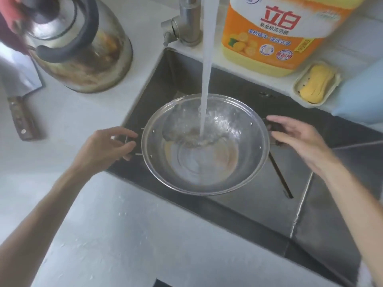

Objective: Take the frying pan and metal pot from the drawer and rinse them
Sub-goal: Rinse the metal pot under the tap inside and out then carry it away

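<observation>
A shiny metal pot is held over the dark sink, tilted a little toward me. Water from the faucet streams into its far side and splashes there. My left hand grips the pot's left handle. At the pot's right rim, my right hand holds the dark right handle with loosely curled fingers. A dark, thin handle sticks out from under the pot on the right; what it belongs to is hidden. No frying pan is clearly visible.
A stained metal kettle stands on the white counter at the left. A cleaver lies at the far left. Behind the sink stand an orange detergent bottle and a soap dish with yellow soap.
</observation>
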Demonstrator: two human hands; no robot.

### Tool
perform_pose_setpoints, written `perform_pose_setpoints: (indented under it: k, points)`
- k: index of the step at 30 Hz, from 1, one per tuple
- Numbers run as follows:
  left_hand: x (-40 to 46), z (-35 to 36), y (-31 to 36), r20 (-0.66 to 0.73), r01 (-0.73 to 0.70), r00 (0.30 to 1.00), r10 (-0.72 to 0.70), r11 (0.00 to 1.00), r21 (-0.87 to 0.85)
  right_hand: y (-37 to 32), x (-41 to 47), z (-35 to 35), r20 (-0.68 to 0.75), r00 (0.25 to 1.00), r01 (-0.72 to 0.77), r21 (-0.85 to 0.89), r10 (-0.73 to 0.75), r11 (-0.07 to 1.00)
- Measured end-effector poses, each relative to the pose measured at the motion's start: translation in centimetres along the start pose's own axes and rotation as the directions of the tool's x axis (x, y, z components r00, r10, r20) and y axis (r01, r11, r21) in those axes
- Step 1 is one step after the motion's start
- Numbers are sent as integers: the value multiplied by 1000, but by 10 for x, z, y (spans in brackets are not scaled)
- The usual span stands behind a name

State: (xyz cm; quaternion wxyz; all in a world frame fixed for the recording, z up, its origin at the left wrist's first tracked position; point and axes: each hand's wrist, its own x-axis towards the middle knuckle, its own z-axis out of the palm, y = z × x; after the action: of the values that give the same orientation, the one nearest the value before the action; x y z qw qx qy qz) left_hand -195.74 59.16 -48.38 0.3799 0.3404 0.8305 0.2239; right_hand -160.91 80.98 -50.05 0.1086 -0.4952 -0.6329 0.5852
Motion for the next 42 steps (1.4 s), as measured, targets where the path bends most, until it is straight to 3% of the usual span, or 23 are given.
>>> perform_pose_setpoints:
  k: [4,8,12,16,19,22,27,29,33,38,42]
  points:
    - [-6,28,-15,75,30,997,-28,999,-15,-40,-1,-17,3,982,186,-102,-186,977]
    - [-3,34,-17,-81,-64,995,58,995,-77,-49,-16,-17,-38,944,312,-218,-328,925]
    - [-4,11,4,-292,-237,932,213,970,-47,-6,-23,-4,-86,967,219,-215,-242,952]
    - [-11,-17,36,-314,-389,865,391,918,73,43,-18,25,-26,999,39,-83,-41,996]
    - [-7,-27,42,-265,-303,916,302,952,37,56,-15,40,61,996,-56,-36,58,998]
    - [-2,-24,24,-161,-169,970,184,981,99,44,-10,28,62,997,-44,-51,47,998]
    - [-3,23,-8,5,-92,996,93,960,264,-7,-7,-11,29,989,145,-173,-142,974]
    - [-3,42,-8,-16,-40,999,46,966,255,-27,-12,-19,-7,969,242,-168,-247,956]
    - [4,55,5,-131,-73,986,102,975,209,-39,-23,-25,-95,923,348,-203,-372,915]
    - [6,25,25,-237,-145,952,193,968,205,-1,-25,-13,-195,936,268,-145,-293,952]
    - [-4,3,42,-261,-264,910,321,936,232,41,-26,10,-147,983,105,-19,-106,994]
